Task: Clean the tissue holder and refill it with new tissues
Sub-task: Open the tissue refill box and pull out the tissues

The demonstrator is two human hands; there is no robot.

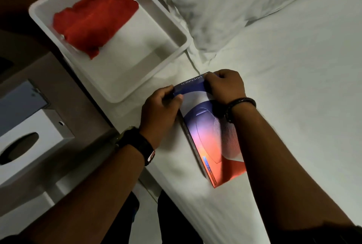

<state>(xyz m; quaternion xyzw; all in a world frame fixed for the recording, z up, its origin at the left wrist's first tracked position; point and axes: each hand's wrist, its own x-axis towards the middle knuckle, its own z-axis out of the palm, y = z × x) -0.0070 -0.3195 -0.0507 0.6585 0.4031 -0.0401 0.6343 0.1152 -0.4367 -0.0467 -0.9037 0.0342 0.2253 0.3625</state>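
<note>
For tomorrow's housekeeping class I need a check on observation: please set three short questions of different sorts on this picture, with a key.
1. True or false: the red cloth lies in the white tray.
2. Which hands grip the far end of the tissue box? A left only, B right only, C both.
3. Fill in: the tissue box lies on the ____.

Key: 1 true. 2 C: the left hand and the right hand both grip it. 3 bed. The white tissue holder stands apart, at the left.
</note>
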